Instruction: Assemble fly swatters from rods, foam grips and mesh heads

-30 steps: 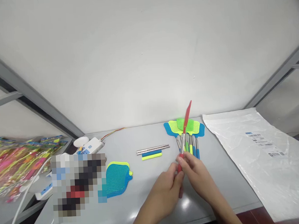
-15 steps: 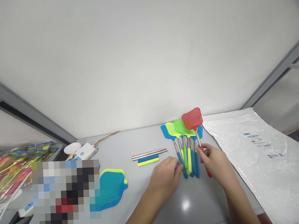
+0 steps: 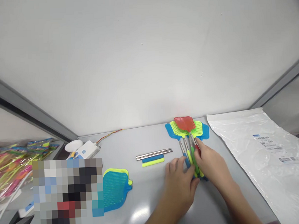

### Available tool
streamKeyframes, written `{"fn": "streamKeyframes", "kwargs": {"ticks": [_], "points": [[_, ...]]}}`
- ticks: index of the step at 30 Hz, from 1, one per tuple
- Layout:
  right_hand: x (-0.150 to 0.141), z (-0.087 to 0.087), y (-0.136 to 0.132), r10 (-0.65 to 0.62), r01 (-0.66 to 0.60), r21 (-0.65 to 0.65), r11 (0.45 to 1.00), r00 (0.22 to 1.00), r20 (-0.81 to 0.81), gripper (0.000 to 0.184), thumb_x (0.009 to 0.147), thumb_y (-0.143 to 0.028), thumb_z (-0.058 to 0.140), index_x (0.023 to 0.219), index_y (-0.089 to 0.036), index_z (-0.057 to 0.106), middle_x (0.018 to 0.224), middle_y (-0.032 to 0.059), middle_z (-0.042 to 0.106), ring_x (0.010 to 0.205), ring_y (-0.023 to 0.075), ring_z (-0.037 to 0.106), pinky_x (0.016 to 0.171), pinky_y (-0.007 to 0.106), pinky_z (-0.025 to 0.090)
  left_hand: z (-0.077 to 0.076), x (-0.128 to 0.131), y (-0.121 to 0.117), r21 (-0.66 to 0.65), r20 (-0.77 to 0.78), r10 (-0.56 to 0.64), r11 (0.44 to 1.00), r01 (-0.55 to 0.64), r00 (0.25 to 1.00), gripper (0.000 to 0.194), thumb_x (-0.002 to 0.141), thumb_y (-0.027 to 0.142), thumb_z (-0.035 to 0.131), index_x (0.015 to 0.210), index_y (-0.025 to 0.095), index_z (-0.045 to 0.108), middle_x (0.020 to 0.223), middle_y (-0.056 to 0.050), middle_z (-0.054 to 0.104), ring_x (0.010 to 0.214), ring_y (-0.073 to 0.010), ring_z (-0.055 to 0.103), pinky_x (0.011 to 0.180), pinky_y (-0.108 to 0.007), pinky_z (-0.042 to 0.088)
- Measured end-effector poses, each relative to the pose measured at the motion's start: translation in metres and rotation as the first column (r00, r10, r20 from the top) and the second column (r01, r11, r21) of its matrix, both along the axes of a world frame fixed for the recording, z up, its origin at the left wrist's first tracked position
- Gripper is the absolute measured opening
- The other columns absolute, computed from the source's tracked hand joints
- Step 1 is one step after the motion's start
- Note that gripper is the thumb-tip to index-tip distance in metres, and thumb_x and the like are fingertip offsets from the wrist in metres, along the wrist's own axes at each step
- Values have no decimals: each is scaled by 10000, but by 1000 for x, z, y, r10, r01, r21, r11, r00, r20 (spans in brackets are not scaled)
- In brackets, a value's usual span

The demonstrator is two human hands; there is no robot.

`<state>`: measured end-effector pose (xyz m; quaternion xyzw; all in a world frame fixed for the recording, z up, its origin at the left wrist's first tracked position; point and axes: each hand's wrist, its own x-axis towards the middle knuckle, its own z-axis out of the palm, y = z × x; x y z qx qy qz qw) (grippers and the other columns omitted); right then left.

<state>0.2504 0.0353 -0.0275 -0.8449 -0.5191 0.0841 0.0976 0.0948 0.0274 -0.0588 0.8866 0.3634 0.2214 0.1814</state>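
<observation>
A fan of several fly swatters [image 3: 187, 130] lies at the back of the grey table [image 3: 148, 198], with blue, yellow and green heads and a red swatter head [image 3: 184, 123] on top. My right hand [image 3: 211, 165] is closed over the red swatter's handle, pressing it onto the pile. My left hand [image 3: 179, 181] rests against the left side of the bundled handles [image 3: 189, 154], fingers curled round them.
Metal rods [image 3: 153, 153] and blue and yellow grip sleeves [image 3: 153, 160] lie mid-table. Loose blue and yellow swatter heads [image 3: 115, 187] lie at the left. A white power strip [image 3: 85, 150] sits behind. A plastic bag [image 3: 262, 153] covers the right side; packed swatters [image 3: 10, 167] are far left.
The red swatter, held upright in both hands a second ago, has been laid on top of the pile. Both hands have closed in on the bundled handles.
</observation>
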Motion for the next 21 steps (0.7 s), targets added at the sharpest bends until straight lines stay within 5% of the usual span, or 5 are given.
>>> {"fn": "streamKeyframes", "kwargs": {"ticks": [13,21], "points": [[-13,-15,7,86,-83,-51,995,995,43,414,955,-305,342,1292,-145,521,1097,151,619,862,252,649,659,321,434,5,-33,7,47,86,61,997,-65,994,183,924,257,492,1029,234,640,1277,-63,545,1166,-284,429,963,-490,405],[-18,-15,-9,133,-127,-56,990,983,130,408,952,-422,339,1232,-222,557,895,126,706,727,292,663,520,333,403,5,-129,-4,98,196,214,967,-237,957,183,930,153,473,985,233,628,1142,-55,617,1053,-232,505,933,-438,427]]}}
